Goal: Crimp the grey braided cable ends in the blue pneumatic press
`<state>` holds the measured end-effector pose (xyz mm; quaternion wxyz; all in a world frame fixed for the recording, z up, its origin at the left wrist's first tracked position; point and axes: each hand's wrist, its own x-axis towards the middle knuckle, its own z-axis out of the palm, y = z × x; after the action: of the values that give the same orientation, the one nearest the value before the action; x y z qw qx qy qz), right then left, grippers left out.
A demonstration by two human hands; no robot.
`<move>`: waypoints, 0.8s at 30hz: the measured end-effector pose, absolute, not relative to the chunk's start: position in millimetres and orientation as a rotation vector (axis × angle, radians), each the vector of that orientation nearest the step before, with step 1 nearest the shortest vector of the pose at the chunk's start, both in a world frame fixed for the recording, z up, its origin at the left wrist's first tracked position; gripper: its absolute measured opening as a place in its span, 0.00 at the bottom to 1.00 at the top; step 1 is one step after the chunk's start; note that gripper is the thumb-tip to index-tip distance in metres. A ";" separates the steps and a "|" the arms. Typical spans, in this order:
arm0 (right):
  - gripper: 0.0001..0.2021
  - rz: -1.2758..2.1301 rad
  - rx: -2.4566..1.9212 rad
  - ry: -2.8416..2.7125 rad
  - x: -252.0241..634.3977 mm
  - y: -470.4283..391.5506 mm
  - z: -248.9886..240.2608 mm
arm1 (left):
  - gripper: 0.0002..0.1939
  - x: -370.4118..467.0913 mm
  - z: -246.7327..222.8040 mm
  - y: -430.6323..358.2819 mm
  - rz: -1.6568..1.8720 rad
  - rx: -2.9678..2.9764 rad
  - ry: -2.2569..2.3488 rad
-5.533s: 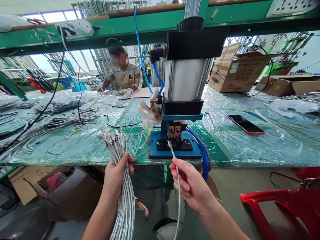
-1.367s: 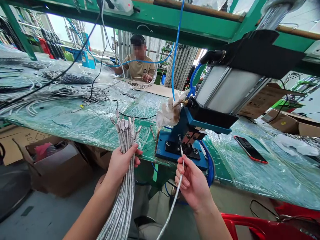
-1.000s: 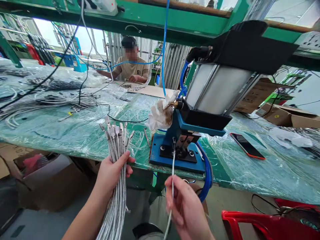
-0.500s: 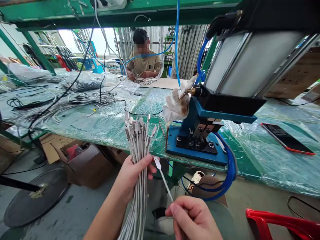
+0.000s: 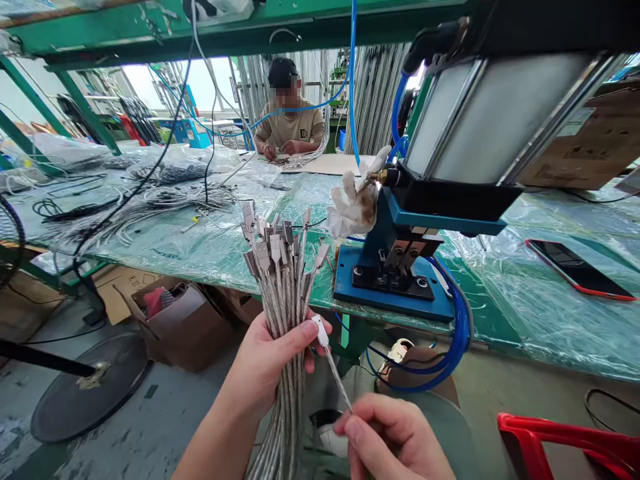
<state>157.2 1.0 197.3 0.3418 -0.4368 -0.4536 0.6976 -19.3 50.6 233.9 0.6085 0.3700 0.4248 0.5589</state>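
Note:
A bundle of grey USB cables (image 5: 285,300) stands upright in my left hand (image 5: 270,353), whose fingers and thumb wrap around it. Flat metal USB plugs spread out at the bundle's top. To the right, one single USB cable (image 5: 340,383) slants apart from the rest, pinched between the thumb and finger of my right hand (image 5: 390,437). Its metal plug (image 5: 320,331) sits beside my left thumb and fingertips. Beyond both hands, a blue pneumatic press (image 5: 395,280) rests at the table edge.
The green worktable (image 5: 200,247) is covered with clear plastic film. A phone (image 5: 580,267) lies at right, and a white glove (image 5: 353,203) hangs on the press. Blue air hoses (image 5: 450,367) loop below the table. A co-worker (image 5: 290,123) sits opposite. Bottom right is a red stool (image 5: 550,433).
The cable bundle has tilted, showing its plugs more broadside. The single cable's plug has shifted slightly right and down, closer to my left fingertips. The view has shifted a little.

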 end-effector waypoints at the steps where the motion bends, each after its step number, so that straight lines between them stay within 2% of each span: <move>1: 0.24 1.793 -1.111 -1.187 156.3 3.0 200.7 | 0.13 -18.4 233.5 50.8 1.298 0.862 0.991; 5: 0.22 1.771 -1.024 -1.251 153.9 11.6 210.0 | 0.15 -15.1 233.1 51.7 1.319 0.855 0.992; 15: 0.24 1.968 -0.898 -1.171 152.9 12.7 212.7 | 0.17 -10.6 236.8 53.1 1.316 0.806 1.055; 24: 0.23 1.920 -0.957 -1.103 150.9 14.1 211.5 | 0.13 -9.1 238.2 53.6 1.314 0.810 0.948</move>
<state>150.9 14.1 211.5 0.3565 -0.3707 -0.4273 0.7436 -9.1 53.6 238.2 0.6173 0.3518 0.4118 0.5706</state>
